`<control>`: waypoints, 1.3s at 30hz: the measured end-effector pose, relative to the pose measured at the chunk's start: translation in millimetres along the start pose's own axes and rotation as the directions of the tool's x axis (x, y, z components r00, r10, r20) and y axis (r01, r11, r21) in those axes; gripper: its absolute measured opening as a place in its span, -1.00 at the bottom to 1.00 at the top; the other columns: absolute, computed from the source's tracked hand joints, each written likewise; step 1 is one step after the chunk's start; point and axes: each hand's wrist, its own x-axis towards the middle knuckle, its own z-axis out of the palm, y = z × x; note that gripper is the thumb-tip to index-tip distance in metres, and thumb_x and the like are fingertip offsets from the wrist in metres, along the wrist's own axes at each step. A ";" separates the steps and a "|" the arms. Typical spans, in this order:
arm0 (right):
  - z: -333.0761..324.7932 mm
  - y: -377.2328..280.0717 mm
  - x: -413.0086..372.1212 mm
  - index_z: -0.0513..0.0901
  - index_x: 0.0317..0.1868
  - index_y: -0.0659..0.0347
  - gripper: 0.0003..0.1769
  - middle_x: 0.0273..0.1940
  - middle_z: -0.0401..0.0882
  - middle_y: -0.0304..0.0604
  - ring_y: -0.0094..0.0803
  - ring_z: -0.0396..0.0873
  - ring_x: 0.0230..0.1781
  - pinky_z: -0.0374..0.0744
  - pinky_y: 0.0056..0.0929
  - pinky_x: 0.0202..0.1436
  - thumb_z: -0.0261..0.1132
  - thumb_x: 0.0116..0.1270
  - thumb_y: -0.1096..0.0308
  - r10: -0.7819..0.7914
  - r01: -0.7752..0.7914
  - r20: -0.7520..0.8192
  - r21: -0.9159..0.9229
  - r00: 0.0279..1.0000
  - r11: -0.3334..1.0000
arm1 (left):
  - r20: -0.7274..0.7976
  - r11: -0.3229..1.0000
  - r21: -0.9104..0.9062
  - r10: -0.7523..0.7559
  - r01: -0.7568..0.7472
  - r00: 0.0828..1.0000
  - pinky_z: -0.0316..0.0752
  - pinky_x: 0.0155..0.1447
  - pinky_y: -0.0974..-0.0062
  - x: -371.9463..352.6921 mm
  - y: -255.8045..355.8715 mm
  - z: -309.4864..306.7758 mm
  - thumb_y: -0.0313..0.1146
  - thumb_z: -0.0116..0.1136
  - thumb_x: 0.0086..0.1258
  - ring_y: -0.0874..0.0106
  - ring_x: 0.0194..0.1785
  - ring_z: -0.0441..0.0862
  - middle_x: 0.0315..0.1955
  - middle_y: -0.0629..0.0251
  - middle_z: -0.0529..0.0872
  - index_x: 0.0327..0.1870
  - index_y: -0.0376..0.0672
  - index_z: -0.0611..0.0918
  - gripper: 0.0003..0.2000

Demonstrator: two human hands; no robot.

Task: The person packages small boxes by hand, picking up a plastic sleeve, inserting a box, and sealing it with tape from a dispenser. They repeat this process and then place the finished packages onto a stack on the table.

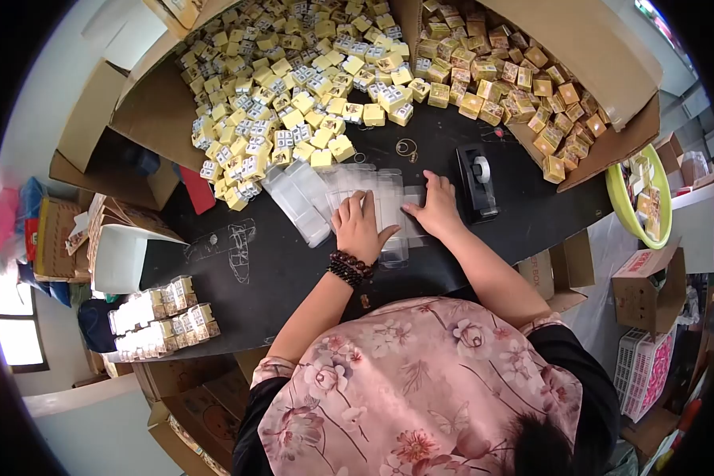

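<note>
My left hand (358, 226), with dark beaded bracelets (349, 268) at the wrist, rests on a spread of clear plastic sleeves (390, 252). Its fingers are stretched out and the thumb points to the right. Just right of it, my right hand (439, 210) lies at the sleeves' right edge, thumb apart from the fingers. Nothing shows gripped in either hand. More flat clear plastic packs (297, 202) overlap to the left of my left hand. A black tape dispenser (474, 186) with a roll of tape stands close to my right hand.
Yellow-and-white small boxes (293, 103) pile up at the back, spilling from a carton. Orange-yellow boxes (523, 87) fill another carton at right. Stacked boxes (166, 317) stand at the left front, near a white bin (119, 258). Gold rings (406, 148) and a red item (196, 190) lie on the black table.
</note>
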 end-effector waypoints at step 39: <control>-91.0 -29.8 -69.3 0.34 0.27 0.25 -0.30 -0.02 0.58 -0.16 -0.49 0.56 -0.06 0.56 -0.47 -0.04 0.48 0.22 0.23 -0.526 -0.662 0.777 0.600 0.347 0.450 | 0.325 0.412 -0.900 0.422 0.140 0.846 0.56 -0.02 0.48 -29.4 25.9 -106.7 -0.51 0.33 0.27 0.38 -0.12 0.70 -0.16 0.14 0.76 -0.25 -0.33 0.65 -0.89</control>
